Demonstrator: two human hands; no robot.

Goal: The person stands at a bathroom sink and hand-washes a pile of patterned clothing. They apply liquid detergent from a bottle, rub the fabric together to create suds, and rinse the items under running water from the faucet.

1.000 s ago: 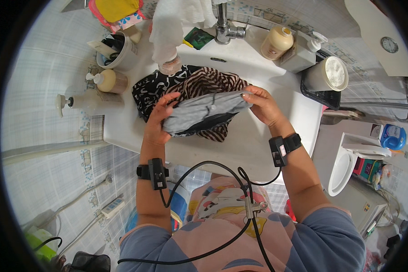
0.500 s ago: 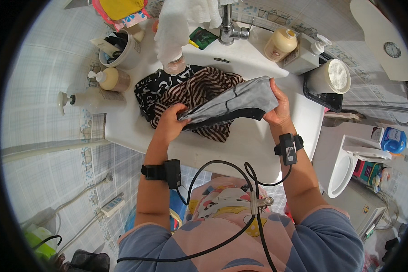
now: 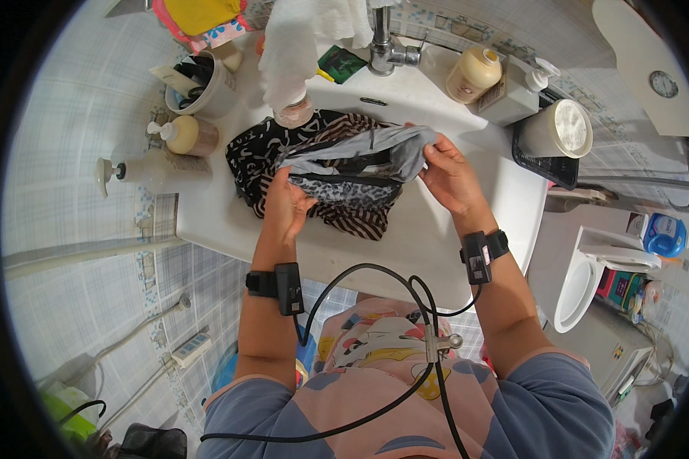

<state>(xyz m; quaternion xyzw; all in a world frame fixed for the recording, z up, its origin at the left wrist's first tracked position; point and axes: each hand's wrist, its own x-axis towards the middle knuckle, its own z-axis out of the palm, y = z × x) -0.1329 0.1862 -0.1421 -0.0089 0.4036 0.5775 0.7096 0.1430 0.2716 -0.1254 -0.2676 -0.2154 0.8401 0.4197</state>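
My left hand [image 3: 285, 206] and my right hand [image 3: 449, 176] both grip a grey garment [image 3: 364, 157] over a white washbasin [image 3: 406, 237]. The left hand holds its lower left part, the right hand its right end. Under the grey garment lies a heap of black-and-white and brown striped patterned clothes [image 3: 283, 145] in the basin. A black band sits on each wrist, with a cable running down to my chest.
A chrome tap [image 3: 383, 46] stands at the basin's back, a white cloth [image 3: 302, 38] hanging beside it. Pump bottles [image 3: 184, 134] and a cup of items [image 3: 199, 76] stand at left; a beige bottle [image 3: 473, 73] and a round tub [image 3: 560, 126] at right. A toilet [image 3: 582, 275] is at lower right.
The grey garment was stretched out between both hands; now it is bunched and lowered onto the heap. My left hand has moved down and right, my right hand has come closer.
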